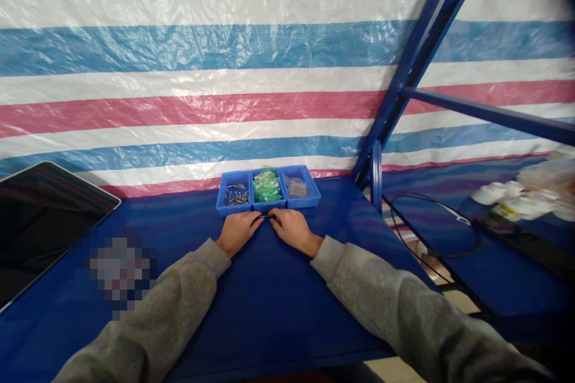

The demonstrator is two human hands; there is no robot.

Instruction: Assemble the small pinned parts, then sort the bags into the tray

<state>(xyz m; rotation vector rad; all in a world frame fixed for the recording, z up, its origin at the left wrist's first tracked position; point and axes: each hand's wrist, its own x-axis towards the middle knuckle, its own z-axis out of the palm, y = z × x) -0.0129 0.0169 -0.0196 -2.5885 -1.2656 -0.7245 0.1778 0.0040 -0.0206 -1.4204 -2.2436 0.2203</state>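
Observation:
My left hand (239, 232) and my right hand (293, 230) meet just in front of three blue bins. Both are closed, fingertips pinching a short, thin dark rod (266, 216) that spans the small gap between them; its exact kind is too small to make out. Behind my left hand, the left bin (227, 209) contains several slim metal pieces (237, 196). Green plastic pieces or bags (266, 184) fill the middle bin. Clear, brownish-looking plastic pieces (296, 187) lie in the right bin (315, 192), behind my right hand.
The blue table (265, 311) carries a dark-screened panel (49, 221) at left and a blurred-out patch (119, 266). A blue metal frame (404, 72) rises at right. Beyond it, a second table holds white bottles (516, 200) and a black cable (449, 254). Striped sheeting (202, 78) hangs behind.

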